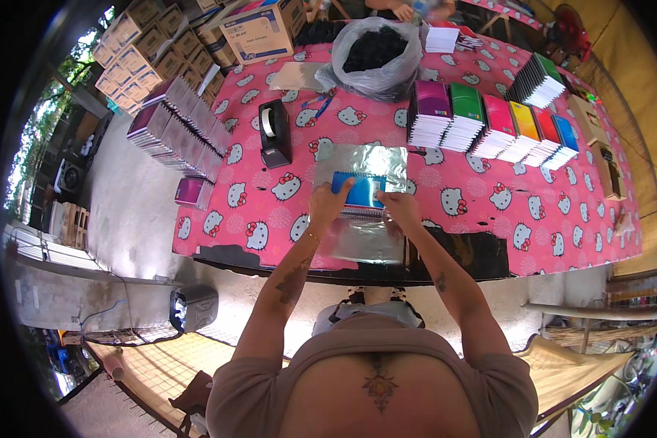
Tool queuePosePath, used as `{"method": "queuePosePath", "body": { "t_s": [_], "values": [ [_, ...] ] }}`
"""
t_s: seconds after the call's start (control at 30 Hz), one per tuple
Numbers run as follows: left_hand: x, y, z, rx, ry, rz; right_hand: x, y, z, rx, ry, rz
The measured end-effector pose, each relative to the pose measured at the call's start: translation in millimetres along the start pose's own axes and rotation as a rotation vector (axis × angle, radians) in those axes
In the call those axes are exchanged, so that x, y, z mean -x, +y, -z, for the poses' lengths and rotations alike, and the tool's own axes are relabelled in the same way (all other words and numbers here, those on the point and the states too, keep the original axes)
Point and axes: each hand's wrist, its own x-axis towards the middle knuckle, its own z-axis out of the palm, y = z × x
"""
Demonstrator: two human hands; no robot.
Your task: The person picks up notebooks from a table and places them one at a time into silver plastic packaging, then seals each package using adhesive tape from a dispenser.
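Note:
A small stack of spiral notebooks with a shiny blue cover (pixel 365 193) lies in front of me on a sheet of clear plastic film (pixel 358 157). My left hand (pixel 328 202) grips the stack's left end, with its thumb resting on the blue cover. At the right end my right hand (pixel 399 207) has its fingers closed on the stack's edge. Part of the film spreads toward me below the notebooks, shiny and creased. Some of the fingertips are hidden under and behind the stack.
A black tape dispenser (pixel 274 135) stands to the left on the pink patterned tablecloth (pixel 277 208). Notebook stacks in several colours (pixel 498 120) line the right. Purple notebooks (pixel 171 128) are piled at the left edge. Behind sit a bag of black material (pixel 376 62) and a cardboard box (pixel 263 33).

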Motion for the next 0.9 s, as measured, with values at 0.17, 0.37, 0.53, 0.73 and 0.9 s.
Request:
{"method": "queuePosePath", "body": {
  "t_s": [0.17, 0.37, 0.53, 0.73, 0.9],
  "values": [
    [-6.0, -0.9, 7.8, 0.207, -0.103, 0.036, -8.1, 16.2, 3.2, -0.05, 0.06, -0.113],
    [-22.0, -37.8, -4.2, 0.37, -0.163, 0.104, -6.5, 15.6, 3.6, -0.435, -0.064, -0.179],
    [-33.5, -50.6, -0.5, 0.632, -0.341, 0.249, -13.1, 21.9, 2.7, -0.35, -0.068, -0.181],
    [11.4, -102.0, 21.3, 0.432, -0.385, -0.154, 26.8, 66.7, 4.4, 0.218, -0.071, 0.326],
    [41.0, -107.9, 45.3, 0.164, -0.476, -0.739, 61.9, 61.0, 5.5, 0.397, -0.228, 0.679]
  ]
}}
